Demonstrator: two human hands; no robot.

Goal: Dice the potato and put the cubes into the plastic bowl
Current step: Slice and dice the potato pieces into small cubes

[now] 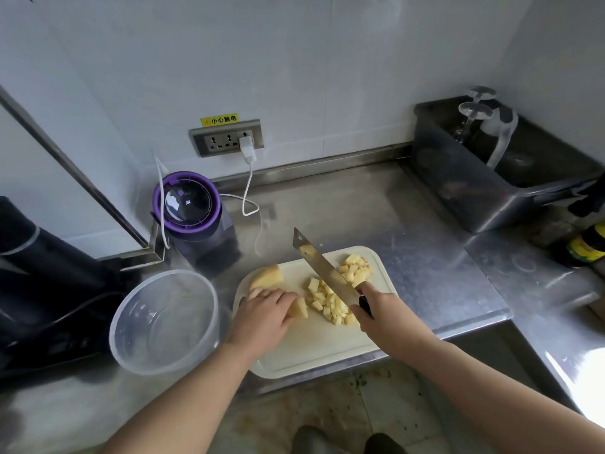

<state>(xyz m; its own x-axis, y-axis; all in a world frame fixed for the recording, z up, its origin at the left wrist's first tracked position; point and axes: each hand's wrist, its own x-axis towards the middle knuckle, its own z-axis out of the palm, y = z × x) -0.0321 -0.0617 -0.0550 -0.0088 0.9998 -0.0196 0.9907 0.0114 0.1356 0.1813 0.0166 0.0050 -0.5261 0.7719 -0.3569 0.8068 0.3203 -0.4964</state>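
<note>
On the white cutting board [314, 345] my left hand [265, 311] presses down on a piece of peeled potato [299, 309]. A larger uncut potato chunk [267, 276] lies behind that hand. My right hand [381, 308] grips the black handle of a knife [322, 267], whose blade is raised and slants up to the far left, with a small potato bit stuck near its tip. Several yellow potato cubes [327, 301] lie in a pile under the blade, and another pile of cubes [356, 268] sits at the board's far right corner. The clear plastic bowl [131, 309] stands left of the board with nothing in it.
A purple-lidded appliance [188, 208] stands behind the bowl, its white cable plugged into a wall socket [227, 137]. A dark device [42, 276] sits at the far left. A steel bin with glasses [484, 178] and a bottle [589, 245] stand on the right of the steel counter.
</note>
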